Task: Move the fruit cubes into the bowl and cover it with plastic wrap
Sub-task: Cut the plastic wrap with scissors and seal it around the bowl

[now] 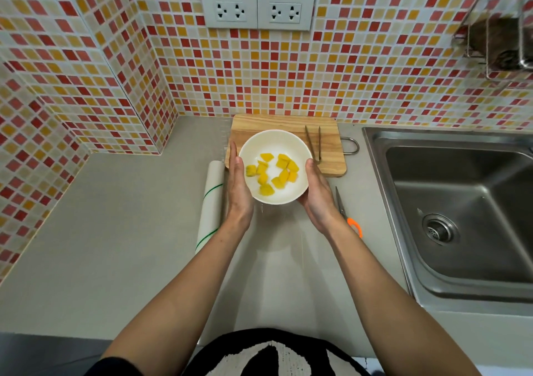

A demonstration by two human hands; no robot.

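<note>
Fingers (232, 156) cupping bowl (275, 142), tongs (313, 144) beside, scissors (347, 212) right

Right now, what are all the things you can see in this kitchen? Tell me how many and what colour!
bowl: one, white, held between both hands, over the counter in front of the board
fruit cubes: about a dozen, yellow, inside the bowl
cutting board: one, light wood with a metal loop, against the wall
tongs: one pair, metal, lying on the board
plastic wrap roll: one, white with green lines, on the counter left of the bowl
scissors: one pair, orange handle, right of the bowl
sink: one, steel, far right
wall sockets: two plates, white, on the tiled wall
left hand: one, on the bowl's left side
right hand: one, cupping the bowl's right side
</note>
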